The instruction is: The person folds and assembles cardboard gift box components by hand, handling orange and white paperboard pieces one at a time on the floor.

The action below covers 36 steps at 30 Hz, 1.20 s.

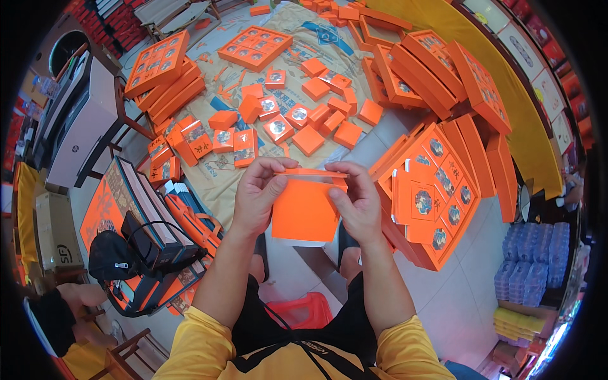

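Between my two hands is an orange cardboard box (304,209), partly folded, with a narrow flap along its far edge. My left hand (259,192) grips its left side, the thumb on the near panel and the fingers at the flap. On the right, my right hand (355,199) pinches the other corner in the same way. White shows along the box's near edge. Just beyond my hands, several small orange boxes (308,140) lie scattered on brown paper sheeting (209,175). Flat orange box blanks (420,202) rest on a large orange tray (458,237) to my right.
Orange trays (427,71) lean in stacks at the far right, and others (159,66) are piled at the far left. At left are a printer (85,128), a black bag (111,256) and a carton (57,232). Clear plastic trays (534,256) stand right. Another person's leg (83,292) shows lower left.
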Available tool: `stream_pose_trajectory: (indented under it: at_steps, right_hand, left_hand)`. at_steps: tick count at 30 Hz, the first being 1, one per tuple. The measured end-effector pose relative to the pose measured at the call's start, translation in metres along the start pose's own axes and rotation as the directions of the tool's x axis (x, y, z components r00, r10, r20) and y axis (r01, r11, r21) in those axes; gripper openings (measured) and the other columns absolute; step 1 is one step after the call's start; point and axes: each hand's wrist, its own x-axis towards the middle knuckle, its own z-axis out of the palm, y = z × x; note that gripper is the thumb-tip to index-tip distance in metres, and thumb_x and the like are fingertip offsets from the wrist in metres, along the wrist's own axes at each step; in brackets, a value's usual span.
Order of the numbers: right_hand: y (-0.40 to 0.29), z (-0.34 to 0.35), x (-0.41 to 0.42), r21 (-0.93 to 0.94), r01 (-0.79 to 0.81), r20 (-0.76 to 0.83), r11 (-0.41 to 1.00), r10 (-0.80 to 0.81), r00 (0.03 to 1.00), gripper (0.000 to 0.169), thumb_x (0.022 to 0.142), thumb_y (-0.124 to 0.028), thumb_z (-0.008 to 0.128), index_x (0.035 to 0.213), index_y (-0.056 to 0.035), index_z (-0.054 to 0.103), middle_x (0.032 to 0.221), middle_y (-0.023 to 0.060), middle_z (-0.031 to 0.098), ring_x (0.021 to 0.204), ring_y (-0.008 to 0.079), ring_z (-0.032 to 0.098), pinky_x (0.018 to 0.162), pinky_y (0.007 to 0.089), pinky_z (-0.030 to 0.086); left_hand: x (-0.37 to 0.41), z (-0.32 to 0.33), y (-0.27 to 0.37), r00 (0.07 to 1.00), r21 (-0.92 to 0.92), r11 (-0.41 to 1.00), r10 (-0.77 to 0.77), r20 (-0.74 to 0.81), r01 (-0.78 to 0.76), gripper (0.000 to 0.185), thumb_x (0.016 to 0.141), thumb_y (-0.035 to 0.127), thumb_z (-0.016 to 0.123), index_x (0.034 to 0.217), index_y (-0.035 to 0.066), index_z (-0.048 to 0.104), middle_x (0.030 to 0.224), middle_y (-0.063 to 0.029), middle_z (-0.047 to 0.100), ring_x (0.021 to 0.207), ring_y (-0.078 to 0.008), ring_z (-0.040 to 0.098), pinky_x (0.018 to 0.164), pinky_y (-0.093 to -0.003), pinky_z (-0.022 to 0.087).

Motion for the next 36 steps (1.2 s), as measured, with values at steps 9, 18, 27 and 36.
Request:
stream_pose_trajectory:
  at_steps: [9,18,27,36]
  right_hand:
    - [0.012,-0.002,0.001,-0.173,0.101,0.034,0.980,-0.097,0.995,0.031,0.091,-0.016,0.075,0.117,-0.0026,0.066,0.116,0.0072,0.060,0.108,0.0157,0.058,0.086,0.0268,0.049]
    - [0.013,0.000,0.001,-0.003,-0.083,-0.003,0.997,0.083,0.997,0.021,0.092,-0.007,0.069,0.111,-0.0012,0.064,0.117,0.0086,0.058,0.111,0.0166,0.055,0.097,0.0285,0.043]
    - [0.011,0.002,-0.001,-0.009,-0.106,-0.045,0.994,0.106,0.993,0.014,0.090,-0.003,0.069,0.104,-0.0008,0.066,0.108,0.0064,0.062,0.103,0.0140,0.058,0.092,0.0275,0.045]
    - [0.001,-0.001,-0.001,0.033,-0.195,0.027,0.980,0.195,0.980,0.017,0.092,-0.005,0.070,0.108,-0.0019,0.065,0.109,0.0052,0.063,0.103,0.0128,0.059,0.092,0.0268,0.046]
  left_hand:
    - [-0.001,0.003,-0.005,0.998,0.116,0.992,0.057,0.014,-0.058,0.024,0.099,0.019,0.067,0.113,0.003,0.059,0.123,-0.0111,0.064,0.114,-0.0163,0.060,0.098,-0.0306,0.050]
    - [-0.004,0.011,-0.001,0.999,0.225,0.974,-0.005,-0.038,0.014,0.023,0.102,0.017,0.061,0.117,-0.001,0.062,0.116,-0.0073,0.066,0.102,-0.0101,0.062,0.089,-0.0251,0.051]
    - [-0.006,0.016,-0.006,0.996,0.285,0.958,0.045,-0.078,-0.021,0.017,0.101,0.011,0.062,0.112,-0.001,0.064,0.111,-0.0065,0.068,0.094,-0.0088,0.063,0.082,-0.0231,0.053]
    - [-0.003,0.007,-0.008,0.994,0.333,0.936,0.104,0.045,-0.113,0.022,0.098,0.005,0.064,0.119,-0.001,0.063,0.118,-0.0074,0.065,0.105,-0.0101,0.062,0.085,-0.0244,0.053]
